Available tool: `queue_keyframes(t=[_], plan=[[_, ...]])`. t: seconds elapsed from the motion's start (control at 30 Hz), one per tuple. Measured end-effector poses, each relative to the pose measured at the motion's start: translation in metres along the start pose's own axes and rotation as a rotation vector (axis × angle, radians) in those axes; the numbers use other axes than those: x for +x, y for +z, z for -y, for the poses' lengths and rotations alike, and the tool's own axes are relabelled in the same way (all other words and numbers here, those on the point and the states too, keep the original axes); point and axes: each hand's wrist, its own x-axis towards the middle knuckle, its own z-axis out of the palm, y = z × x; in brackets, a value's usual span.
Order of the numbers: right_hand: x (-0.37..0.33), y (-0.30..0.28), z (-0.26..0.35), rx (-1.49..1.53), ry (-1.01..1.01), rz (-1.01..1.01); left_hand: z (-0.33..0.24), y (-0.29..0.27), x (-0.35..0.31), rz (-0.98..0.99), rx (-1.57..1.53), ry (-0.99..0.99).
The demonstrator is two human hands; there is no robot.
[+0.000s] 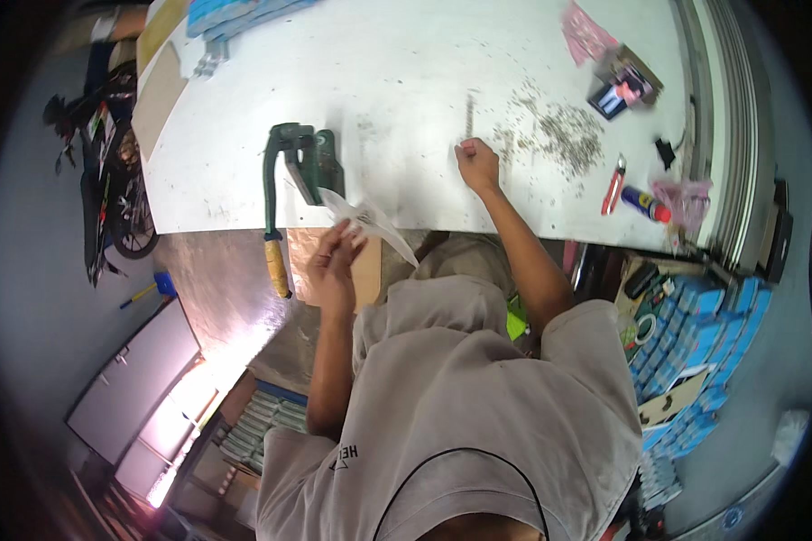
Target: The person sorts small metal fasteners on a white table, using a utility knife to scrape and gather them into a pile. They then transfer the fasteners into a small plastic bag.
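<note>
My left hand [333, 263] is closed on the lower edge of a thin white plastic bag [390, 233], held tilted just in front of the table edge. A few small dark bits show in or on the bag. Resting on the white table [406, 81], my right hand [478, 166] has its fingers curled together; what they hold, if anything, is hidden. Just beyond it runs a short line of tiny pieces [469, 115]. To its right spreads a loose heap of tiny metallic-looking pieces [570, 135].
A green lever press [284, 144] with a yellow-wrapped handle [276, 269] stands left, its handle past the edge. On the right lie a red cutter knife [613, 186], a blue spray can [641, 202], a small box [615, 96] and pink plastic [588, 36]. Blue packages [244, 16] lie far left.
</note>
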Motion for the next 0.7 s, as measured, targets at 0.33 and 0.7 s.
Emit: queue_keyframes(t=[0.33,0.7], plan=[[0.130,0.075,0.099,-0.464,-0.596,-0.120,0.027,0.011,-0.043,-0.214,-0.134,-0.197],[0.266,0.102,0.159,-0.375,-0.809,-0.209,0.061,-0.001,-0.073,-0.458,-0.258,-0.263]])
